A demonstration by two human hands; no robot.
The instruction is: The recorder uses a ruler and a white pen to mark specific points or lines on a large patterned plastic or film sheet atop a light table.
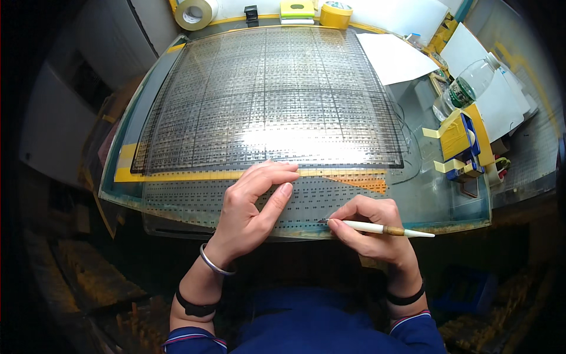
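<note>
"What surrounds the fingers?"

"Left to right: a tape roll [196,14] far beyond the left fingers, then a yellow jar [336,16]; past the right fingers, white paper [395,58], a clear bottle [466,85] and a blue-and-yellow dispenser [463,135]."

"What blocks the view?"

"The left hand [244,203] — it hides part of the yellow strip [194,176] and the dotted sheet [188,197] beneath."

"And its grip?"

"Nothing held: fingers loosely bent, thumb apart. Whether they press down, I cannot tell. The right hand [377,243] pinches a white pen [364,226] between thumb and fingers — tip leftward, over the sheet's near part."
</note>
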